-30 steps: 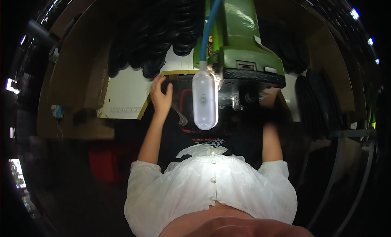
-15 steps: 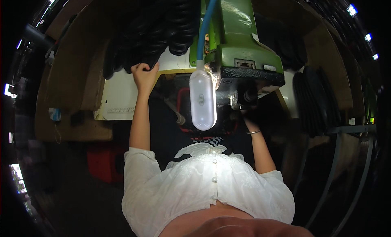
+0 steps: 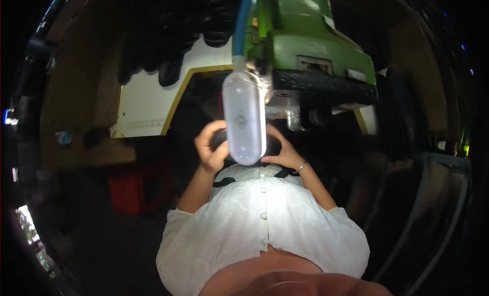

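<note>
Left hand: fingers curled, thumb apart, in front of the opening in the table's front edge; left hand (image 3: 210, 148) grip cannot be told.
Right hand: right hand (image 3: 286, 152) likewise bent, facing the left, bracelet (image 3: 300, 166) at the wrist; grip cannot be told.
Lamp: lamp (image 3: 244, 118) hangs before the table's front opening, its lower end between the hands in this view, obstructing sight of the gap.
Machine: green machine (image 3: 316, 54) projects over the opening, right of the lamp.
Black pieces: heap of black pieces (image 3: 170, 69) toward the table's rear left; more beyond its right edge.
Surroundings: red stool-like object (image 3: 126, 191) below the table's left front corner; metal frame (image 3: 443, 161) at far right.
Markings: scale (image 3: 146, 123) along the left front edge, figures too small; pale plate (image 3: 355, 74) on the machine; small grey emblem on the lamp.
Materials: table (image 3: 150, 100) white, yellow-edged; lamp capsule-shaped, translucent; machine glossy; pieces smooth, rounded.
</note>
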### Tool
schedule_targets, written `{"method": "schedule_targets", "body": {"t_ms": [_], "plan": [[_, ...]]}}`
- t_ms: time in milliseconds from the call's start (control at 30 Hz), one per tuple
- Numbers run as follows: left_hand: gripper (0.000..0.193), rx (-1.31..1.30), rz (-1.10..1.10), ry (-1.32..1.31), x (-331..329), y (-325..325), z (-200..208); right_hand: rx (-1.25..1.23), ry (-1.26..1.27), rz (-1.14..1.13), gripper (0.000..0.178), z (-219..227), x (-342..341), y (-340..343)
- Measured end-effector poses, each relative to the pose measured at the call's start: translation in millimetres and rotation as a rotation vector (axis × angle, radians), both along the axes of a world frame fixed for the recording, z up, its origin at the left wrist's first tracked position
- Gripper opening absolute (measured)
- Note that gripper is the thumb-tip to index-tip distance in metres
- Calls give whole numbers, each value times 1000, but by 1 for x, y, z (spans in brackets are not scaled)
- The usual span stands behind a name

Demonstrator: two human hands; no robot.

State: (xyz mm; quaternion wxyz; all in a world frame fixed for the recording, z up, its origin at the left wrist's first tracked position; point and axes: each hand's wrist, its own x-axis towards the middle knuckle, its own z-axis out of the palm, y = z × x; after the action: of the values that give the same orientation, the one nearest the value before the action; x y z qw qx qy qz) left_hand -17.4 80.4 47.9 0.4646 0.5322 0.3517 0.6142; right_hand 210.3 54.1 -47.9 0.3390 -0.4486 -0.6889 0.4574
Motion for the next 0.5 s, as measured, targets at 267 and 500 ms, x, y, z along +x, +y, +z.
{"method": "schedule_targets", "body": {"t_ms": [267,500], "plan": [[40,-568,-423,207,83,27,16,-492,277,-161,29,-42,14,-37],[14,-541,-341,-18,63,13,-13,-546,487,-456,31,14,113,-49]]}}
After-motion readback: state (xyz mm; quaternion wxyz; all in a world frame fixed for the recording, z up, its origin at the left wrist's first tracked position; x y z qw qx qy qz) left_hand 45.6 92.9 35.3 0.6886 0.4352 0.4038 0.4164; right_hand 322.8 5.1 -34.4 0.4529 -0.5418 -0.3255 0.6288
